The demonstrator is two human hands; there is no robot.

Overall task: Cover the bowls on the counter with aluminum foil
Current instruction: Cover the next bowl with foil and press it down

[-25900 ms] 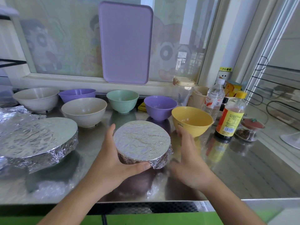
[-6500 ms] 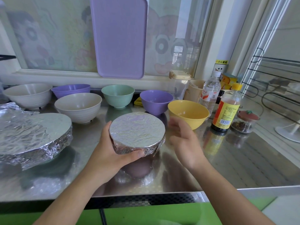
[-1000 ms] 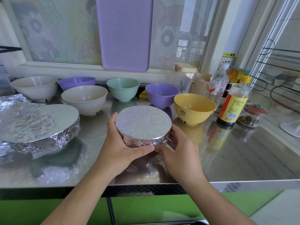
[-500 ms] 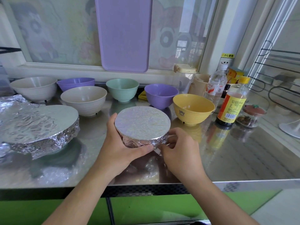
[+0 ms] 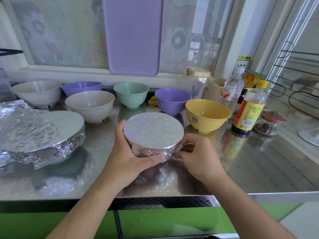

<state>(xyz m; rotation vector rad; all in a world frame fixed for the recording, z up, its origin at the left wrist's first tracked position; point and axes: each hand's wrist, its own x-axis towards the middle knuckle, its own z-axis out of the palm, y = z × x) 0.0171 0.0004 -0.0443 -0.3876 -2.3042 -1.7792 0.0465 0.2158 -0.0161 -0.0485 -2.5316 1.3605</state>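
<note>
Near the counter's (image 5: 259,169) front edge, the left hand (image 5: 131,163) wraps round the foil-covered bowl (image 5: 153,131), while the right hand (image 5: 195,157) pinches the foil skirt (image 5: 170,150) at its right side. Pinching too hard could tear the thin foil, or drag the taut top loose

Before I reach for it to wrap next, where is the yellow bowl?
In the head view, the yellow bowl stands uncovered on the counter, right of the foil-covered bowl, between the purple bowl and the yellow-capped bottle.
</note>
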